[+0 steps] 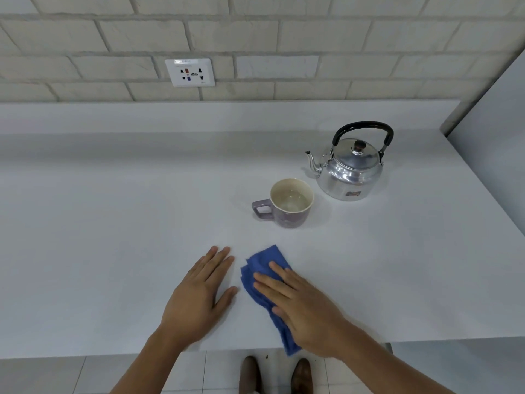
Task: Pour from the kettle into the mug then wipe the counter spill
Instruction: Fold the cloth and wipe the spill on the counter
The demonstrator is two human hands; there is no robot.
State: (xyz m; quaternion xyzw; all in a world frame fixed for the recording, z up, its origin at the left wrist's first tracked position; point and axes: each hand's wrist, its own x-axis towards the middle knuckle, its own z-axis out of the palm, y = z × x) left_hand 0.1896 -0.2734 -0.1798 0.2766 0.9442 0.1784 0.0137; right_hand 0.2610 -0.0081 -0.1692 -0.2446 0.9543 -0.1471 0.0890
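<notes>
A shiny metal kettle (350,172) with a black handle stands upright on the white counter (113,223), spout pointing left. Just left and in front of it sits a purple mug (288,204), handle to the left, with clear liquid inside. A folded blue cloth (262,263) lies near the counter's front edge. My right hand (301,305) rests flat on top of the cloth, fingers spread, covering its rear half. My left hand (199,291) lies flat and open on the bare counter just left of the cloth, holding nothing. No spill is visible on the surface.
A brick wall with a white power socket (189,72) rises behind the counter. A grey panel (497,137) bounds the counter on the right. Below the front edge are floor tiles and two brown shoes (277,375).
</notes>
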